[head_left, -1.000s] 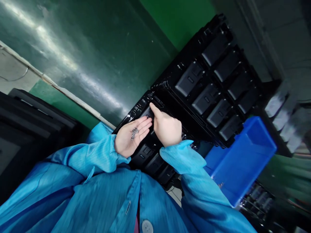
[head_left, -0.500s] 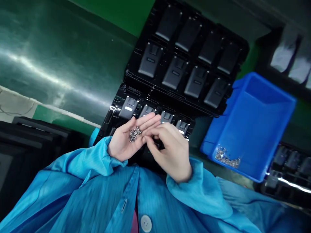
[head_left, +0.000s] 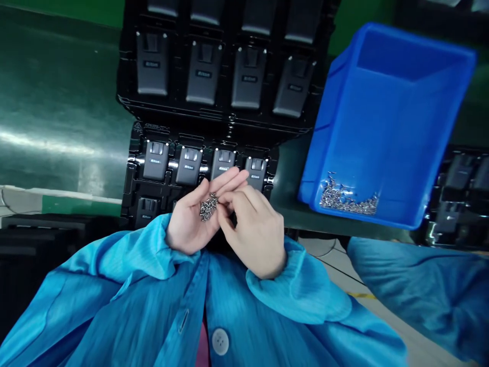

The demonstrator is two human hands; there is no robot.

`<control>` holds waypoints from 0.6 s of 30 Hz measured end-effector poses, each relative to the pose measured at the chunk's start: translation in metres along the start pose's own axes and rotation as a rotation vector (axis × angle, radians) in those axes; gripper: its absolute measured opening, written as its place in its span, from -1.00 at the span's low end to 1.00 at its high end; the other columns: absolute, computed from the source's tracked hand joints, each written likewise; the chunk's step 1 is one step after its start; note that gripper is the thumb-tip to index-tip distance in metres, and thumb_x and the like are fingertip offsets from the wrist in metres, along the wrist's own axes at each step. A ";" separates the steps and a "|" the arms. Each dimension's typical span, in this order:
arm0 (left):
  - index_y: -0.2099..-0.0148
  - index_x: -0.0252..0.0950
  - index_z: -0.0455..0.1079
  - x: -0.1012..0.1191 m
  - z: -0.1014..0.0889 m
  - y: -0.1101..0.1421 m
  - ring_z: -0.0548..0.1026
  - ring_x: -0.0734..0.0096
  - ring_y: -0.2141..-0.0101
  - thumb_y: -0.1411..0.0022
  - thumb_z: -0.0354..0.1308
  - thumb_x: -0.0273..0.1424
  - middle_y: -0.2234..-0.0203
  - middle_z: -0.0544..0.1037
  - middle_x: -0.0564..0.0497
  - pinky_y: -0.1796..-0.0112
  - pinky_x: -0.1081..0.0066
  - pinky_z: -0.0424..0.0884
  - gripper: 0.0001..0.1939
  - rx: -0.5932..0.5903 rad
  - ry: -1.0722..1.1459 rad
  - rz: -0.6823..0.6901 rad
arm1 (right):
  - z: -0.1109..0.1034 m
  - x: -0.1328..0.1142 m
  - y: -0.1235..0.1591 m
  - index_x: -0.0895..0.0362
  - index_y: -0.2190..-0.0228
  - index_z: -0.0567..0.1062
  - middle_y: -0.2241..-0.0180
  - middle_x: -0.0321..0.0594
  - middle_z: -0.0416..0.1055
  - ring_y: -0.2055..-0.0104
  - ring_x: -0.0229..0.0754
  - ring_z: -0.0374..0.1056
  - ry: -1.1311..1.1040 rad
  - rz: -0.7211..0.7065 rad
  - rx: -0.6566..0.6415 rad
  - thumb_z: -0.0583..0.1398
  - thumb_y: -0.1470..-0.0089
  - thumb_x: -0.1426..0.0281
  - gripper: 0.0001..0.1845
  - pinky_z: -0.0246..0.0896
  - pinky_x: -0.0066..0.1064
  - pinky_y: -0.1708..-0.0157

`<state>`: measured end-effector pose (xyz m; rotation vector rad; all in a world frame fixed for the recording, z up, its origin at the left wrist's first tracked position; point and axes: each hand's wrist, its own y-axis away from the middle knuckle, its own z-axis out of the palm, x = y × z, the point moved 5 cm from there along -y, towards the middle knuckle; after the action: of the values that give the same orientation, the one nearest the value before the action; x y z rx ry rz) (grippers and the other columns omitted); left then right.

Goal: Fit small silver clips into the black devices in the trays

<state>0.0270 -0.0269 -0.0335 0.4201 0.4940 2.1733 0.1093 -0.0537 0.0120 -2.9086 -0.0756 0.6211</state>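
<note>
My left hand lies palm up and cupped, with a small heap of silver screws resting on its fingers. My right hand is beside it, fingers curled, thumb and forefinger pinching at the heap. Both hands hover over the near black tray, which holds dark grey plastic parts in rows. A second black tray with larger grey parts lies just beyond it.
A blue plastic bin with several loose screws in its near corner stands to the right. The bench top is green. More dark trays sit at far right, black stacked ones at far left. A blue sleeve shows at lower right.
My right hand left the tray part it was pressing and came back to the screws in my left palm. The view swung round, so the trays and bin now appear upright.
</note>
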 end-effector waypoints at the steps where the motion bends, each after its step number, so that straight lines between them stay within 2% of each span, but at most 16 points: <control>1: -0.38 -0.43 0.11 -0.001 0.001 -0.001 0.29 0.33 -0.25 -0.48 -0.21 -0.27 -0.23 0.38 -0.09 -0.23 0.40 0.19 -0.45 -0.001 -0.002 -0.002 | -0.001 0.002 0.000 0.13 0.36 0.45 0.33 -0.26 0.45 0.29 -0.21 0.33 0.006 0.001 0.001 0.16 -0.18 0.47 -0.93 0.21 -0.38 0.33; 9: -0.40 -0.44 0.05 -0.005 0.000 -0.004 0.23 0.30 -0.28 -0.47 -0.20 -0.28 -0.27 0.32 -0.10 -0.25 0.37 0.13 -0.44 0.011 -0.013 -0.041 | 0.001 0.007 0.000 0.14 0.36 0.45 0.36 -0.26 0.43 0.31 -0.21 0.32 0.046 -0.003 -0.027 0.13 -0.12 0.53 -0.89 0.15 -0.39 0.40; 18: -0.41 -0.46 0.03 -0.003 0.000 -0.001 0.27 0.34 -0.26 -0.49 -0.28 -0.28 -0.27 0.32 -0.12 -0.20 0.41 0.21 -0.43 0.029 -0.011 -0.073 | 0.001 0.013 0.000 0.12 0.40 0.41 0.40 -0.30 0.41 0.37 -0.27 0.29 -0.134 -0.042 0.000 0.13 -0.10 0.53 -0.90 0.20 -0.42 0.36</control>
<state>0.0299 -0.0288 -0.0346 0.4227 0.5270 2.0952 0.1207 -0.0528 0.0061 -2.8538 -0.1530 0.8081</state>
